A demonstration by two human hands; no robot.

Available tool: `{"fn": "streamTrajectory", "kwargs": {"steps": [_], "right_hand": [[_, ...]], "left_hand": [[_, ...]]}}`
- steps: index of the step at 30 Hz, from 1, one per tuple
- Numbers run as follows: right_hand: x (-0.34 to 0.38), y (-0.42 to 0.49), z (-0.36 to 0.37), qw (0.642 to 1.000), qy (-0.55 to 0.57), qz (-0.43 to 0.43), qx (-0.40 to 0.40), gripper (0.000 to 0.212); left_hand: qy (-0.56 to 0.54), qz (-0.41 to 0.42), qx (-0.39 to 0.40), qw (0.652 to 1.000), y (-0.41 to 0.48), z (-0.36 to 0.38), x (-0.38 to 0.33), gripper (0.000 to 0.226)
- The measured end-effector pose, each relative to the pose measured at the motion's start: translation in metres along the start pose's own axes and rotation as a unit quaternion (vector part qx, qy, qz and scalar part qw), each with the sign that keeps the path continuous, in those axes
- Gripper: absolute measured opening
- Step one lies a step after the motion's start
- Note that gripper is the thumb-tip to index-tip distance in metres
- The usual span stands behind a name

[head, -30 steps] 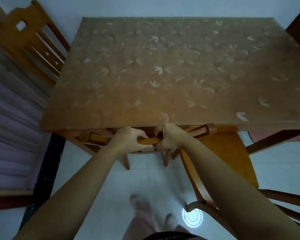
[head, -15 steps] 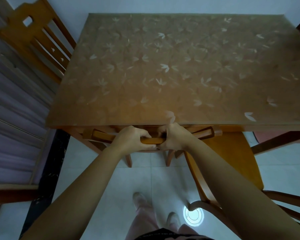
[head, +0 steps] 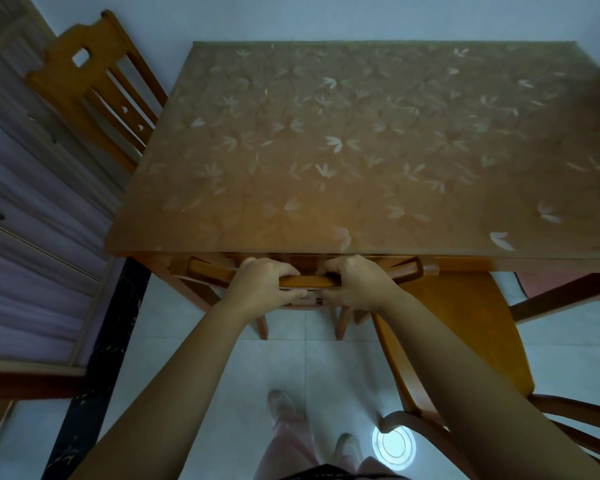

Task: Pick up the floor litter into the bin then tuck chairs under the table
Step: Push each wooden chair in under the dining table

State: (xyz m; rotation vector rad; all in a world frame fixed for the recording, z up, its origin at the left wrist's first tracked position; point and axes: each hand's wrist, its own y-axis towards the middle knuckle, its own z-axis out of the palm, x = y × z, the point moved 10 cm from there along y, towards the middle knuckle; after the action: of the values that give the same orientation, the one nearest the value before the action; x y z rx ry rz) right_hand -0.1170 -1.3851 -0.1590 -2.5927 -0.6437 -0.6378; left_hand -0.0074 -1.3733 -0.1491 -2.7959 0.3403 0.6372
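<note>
Our left hand (head: 264,286) and right hand (head: 355,285) curl round the top rail of the orange-brown wooden chair (head: 309,281), tucked beneath the near edge of the flower-patterned brown table (head: 361,140)

Purple drawers (head: 32,237) fill one side; a black strip (head: 108,341) runs just beside the drawers; white floor tiles (head: 302,362) lie beyond it, away from the drawers; a bright ring (head: 394,445) shines on the tiles, well apart from the drawers; a pale wall (head: 291,15) stands behind the drawers.
</note>
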Motion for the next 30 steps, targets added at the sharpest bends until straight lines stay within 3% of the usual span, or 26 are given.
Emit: {"fn": "streamTrajectory", "kwargs": {"steps": [4,8,11,26,30], "right_hand": [[0.0,-0.033,-0.016,0.995,-0.057,-0.031,-0.079,0.043],[0.002,-0.078,-0.032,0.979,-0.09,-0.056,-0.176,0.039],[0.001,-0.113,-0.038,0.97,-0.095,-0.06,-0.214,0.035],[-0.005,-0.282,-0.025,0.937,-0.131,0.016,-0.323,0.034],[0.001,-0.327,-0.001,0.94,-0.138,0.044,-0.31,0.034]], "left_hand": [[0.037,-0.021,-0.066,0.997,-0.02,-0.002,-0.014,0.044],[0.065,-0.015,-0.199,0.978,-0.059,-0.007,-0.055,0.042],[0.04,-0.033,-0.234,0.971,-0.085,0.002,-0.087,0.045],[0.029,0.018,-0.207,0.978,-0.173,0.061,-0.174,0.043],[0.014,0.028,-0.218,0.976,-0.207,0.086,-0.19,0.036]]}}
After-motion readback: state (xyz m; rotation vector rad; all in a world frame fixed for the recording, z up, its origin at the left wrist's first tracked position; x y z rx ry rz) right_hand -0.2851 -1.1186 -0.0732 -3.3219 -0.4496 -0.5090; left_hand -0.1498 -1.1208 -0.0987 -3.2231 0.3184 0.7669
